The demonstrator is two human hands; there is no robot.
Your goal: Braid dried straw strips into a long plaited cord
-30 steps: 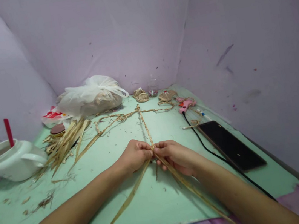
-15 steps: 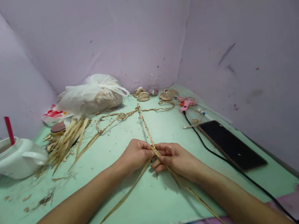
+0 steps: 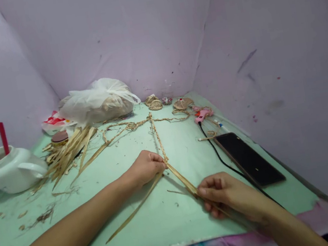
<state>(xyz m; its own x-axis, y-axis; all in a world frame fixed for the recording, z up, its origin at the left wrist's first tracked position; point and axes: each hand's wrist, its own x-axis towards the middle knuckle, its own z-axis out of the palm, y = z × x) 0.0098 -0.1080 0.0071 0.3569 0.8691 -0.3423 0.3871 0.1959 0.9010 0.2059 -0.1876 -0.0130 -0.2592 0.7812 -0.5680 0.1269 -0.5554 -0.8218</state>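
Observation:
A thin braid (image 3: 158, 140) of dried plant fibre runs from the middle of the table toward me. My left hand (image 3: 148, 167) pinches its near end, with one loose strand (image 3: 134, 211) trailing down to the left from under the fingers. Lower right, my right hand (image 3: 222, 195) is closed on a flat tan fibre strip (image 3: 182, 177), which stretches taut from the braid's end. The strip's far end passes behind the right hand and wrist. A longer knotted braid (image 3: 131, 126) lies across the table beyond.
On the left stand a white pot (image 3: 8, 172) with a red stick and a pile of dried strips (image 3: 71, 153). Behind is a white plastic bag (image 3: 97, 102). To the right lie a phone (image 3: 248, 159), a pink glue gun (image 3: 203, 114) with black cord, and coiled woven pieces (image 3: 154, 104).
My right hand has moved right and toward me, away from the left hand, drawing the strip out straight. My left hand keeps its pinch on the braid's end.

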